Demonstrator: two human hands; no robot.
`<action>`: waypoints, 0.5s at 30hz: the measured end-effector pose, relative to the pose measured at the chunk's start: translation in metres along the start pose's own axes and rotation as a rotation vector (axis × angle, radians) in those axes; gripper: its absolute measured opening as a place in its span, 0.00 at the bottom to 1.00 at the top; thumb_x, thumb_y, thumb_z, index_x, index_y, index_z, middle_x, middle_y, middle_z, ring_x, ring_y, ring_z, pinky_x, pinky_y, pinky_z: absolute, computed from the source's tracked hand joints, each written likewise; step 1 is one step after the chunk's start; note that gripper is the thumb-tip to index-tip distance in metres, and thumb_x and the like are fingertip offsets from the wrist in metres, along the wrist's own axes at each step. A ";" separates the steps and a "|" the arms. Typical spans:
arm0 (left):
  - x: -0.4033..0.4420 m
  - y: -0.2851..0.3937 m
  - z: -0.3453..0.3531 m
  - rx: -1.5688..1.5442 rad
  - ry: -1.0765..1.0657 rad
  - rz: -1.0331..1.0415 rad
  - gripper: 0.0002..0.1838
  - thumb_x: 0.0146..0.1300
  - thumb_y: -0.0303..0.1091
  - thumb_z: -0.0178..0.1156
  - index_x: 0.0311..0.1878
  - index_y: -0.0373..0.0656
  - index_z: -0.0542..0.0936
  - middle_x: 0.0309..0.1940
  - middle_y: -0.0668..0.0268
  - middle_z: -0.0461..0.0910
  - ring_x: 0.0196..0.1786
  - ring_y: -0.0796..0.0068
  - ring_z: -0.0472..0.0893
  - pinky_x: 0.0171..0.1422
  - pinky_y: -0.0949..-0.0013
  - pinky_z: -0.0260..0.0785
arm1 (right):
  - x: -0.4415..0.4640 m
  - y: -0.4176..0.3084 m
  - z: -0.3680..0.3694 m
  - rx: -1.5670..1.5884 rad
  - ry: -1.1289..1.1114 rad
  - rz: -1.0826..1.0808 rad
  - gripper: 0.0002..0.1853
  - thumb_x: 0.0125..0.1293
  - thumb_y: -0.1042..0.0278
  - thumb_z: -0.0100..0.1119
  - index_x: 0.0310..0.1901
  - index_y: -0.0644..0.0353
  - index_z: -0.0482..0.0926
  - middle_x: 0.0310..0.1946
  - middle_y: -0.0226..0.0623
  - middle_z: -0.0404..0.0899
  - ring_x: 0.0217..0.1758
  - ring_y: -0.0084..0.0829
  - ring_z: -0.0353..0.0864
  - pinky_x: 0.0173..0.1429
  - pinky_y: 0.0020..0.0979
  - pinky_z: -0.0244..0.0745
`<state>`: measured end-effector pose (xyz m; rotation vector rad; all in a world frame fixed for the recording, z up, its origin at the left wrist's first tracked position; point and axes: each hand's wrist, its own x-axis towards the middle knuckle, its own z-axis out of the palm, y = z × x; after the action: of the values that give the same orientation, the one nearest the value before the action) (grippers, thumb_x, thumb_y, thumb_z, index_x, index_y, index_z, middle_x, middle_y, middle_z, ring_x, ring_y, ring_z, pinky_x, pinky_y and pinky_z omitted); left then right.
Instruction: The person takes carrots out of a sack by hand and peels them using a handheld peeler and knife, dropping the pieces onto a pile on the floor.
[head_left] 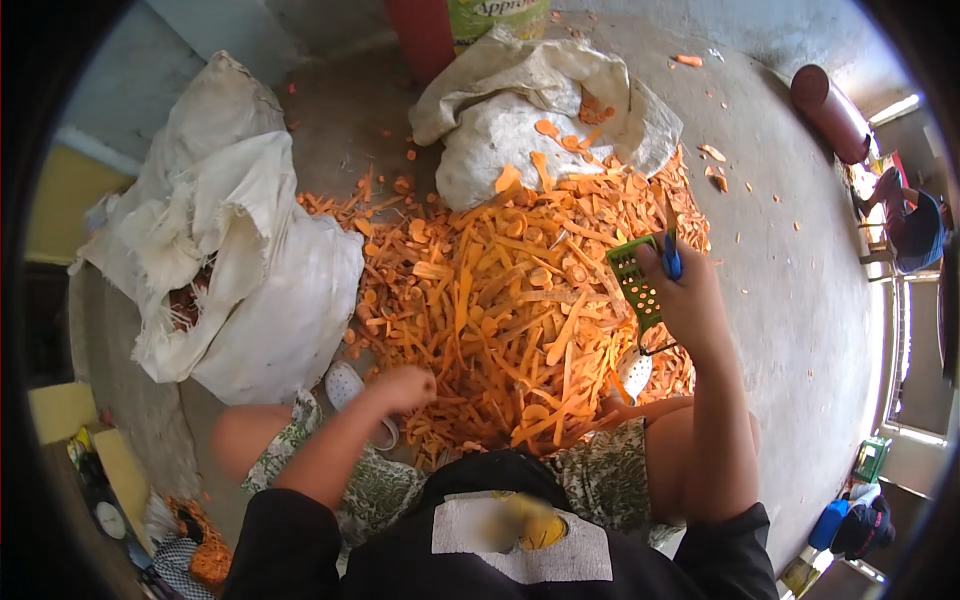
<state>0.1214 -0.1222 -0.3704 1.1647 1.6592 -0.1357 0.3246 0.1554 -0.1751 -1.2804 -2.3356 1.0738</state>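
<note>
A wide heap of orange peelings and slices (520, 300) lies on the floor in front of my crossed legs. My right hand (682, 290) is closed round a blue-handled knife (671, 255), its blade pointing away from me, and a green grater-like tool with holes (635, 285). Both are over the right side of the heap. Low over the heap's near left edge is my left hand (405, 388), with its fingers curled together; whatever they may hold is too small to make out.
White sacks stand at the left (270, 280) and behind the heap (540, 110). A red cylinder (832, 112) lies at the far right, near a seated person (912, 225). White spotted shoes (345, 385) are by my legs. Scraps dot the floor.
</note>
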 end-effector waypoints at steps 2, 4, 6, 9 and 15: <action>-0.018 -0.019 -0.049 -0.034 0.224 -0.016 0.13 0.57 0.40 0.52 0.40 0.42 0.76 0.35 0.59 0.78 0.38 0.64 0.77 0.43 0.62 0.68 | -0.004 0.005 0.003 -0.045 0.024 0.007 0.14 0.61 0.61 0.52 0.27 0.65 0.69 0.14 0.39 0.65 0.17 0.31 0.59 0.25 0.33 0.59; -0.068 -0.015 -0.101 -0.328 0.426 -0.142 0.12 0.58 0.36 0.52 0.39 0.38 0.75 0.29 0.58 0.78 0.33 0.66 0.77 0.39 0.65 0.68 | -0.010 0.003 0.002 -0.068 0.016 0.001 0.15 0.61 0.60 0.52 0.27 0.65 0.69 0.14 0.39 0.64 0.17 0.31 0.59 0.25 0.33 0.59; -0.096 -0.060 -0.126 -0.203 0.854 -0.065 0.10 0.56 0.34 0.54 0.37 0.38 0.75 0.28 0.57 0.78 0.29 0.67 0.76 0.37 0.67 0.67 | -0.016 0.005 0.003 -0.084 0.031 -0.003 0.14 0.60 0.60 0.52 0.26 0.64 0.68 0.13 0.39 0.63 0.17 0.31 0.59 0.25 0.33 0.58; -0.140 -0.127 -0.159 -0.001 1.230 -0.233 0.11 0.56 0.36 0.53 0.37 0.38 0.76 0.33 0.56 0.78 0.39 0.59 0.77 0.43 0.62 0.66 | -0.025 0.009 0.006 -0.091 0.028 -0.057 0.14 0.60 0.61 0.52 0.26 0.64 0.67 0.13 0.38 0.63 0.17 0.31 0.58 0.25 0.33 0.58; -0.150 -0.313 -0.119 0.074 1.039 -0.793 0.19 0.61 0.42 0.44 0.46 0.38 0.73 0.48 0.53 0.72 0.50 0.55 0.72 0.54 0.61 0.64 | -0.046 0.002 0.018 -0.200 0.003 -0.074 0.14 0.60 0.62 0.52 0.26 0.65 0.67 0.13 0.43 0.63 0.17 0.35 0.59 0.25 0.34 0.58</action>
<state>-0.1942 -0.3066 -0.3364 0.5386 3.0032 -0.0849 0.3430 0.1100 -0.1840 -1.2480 -2.5190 0.8330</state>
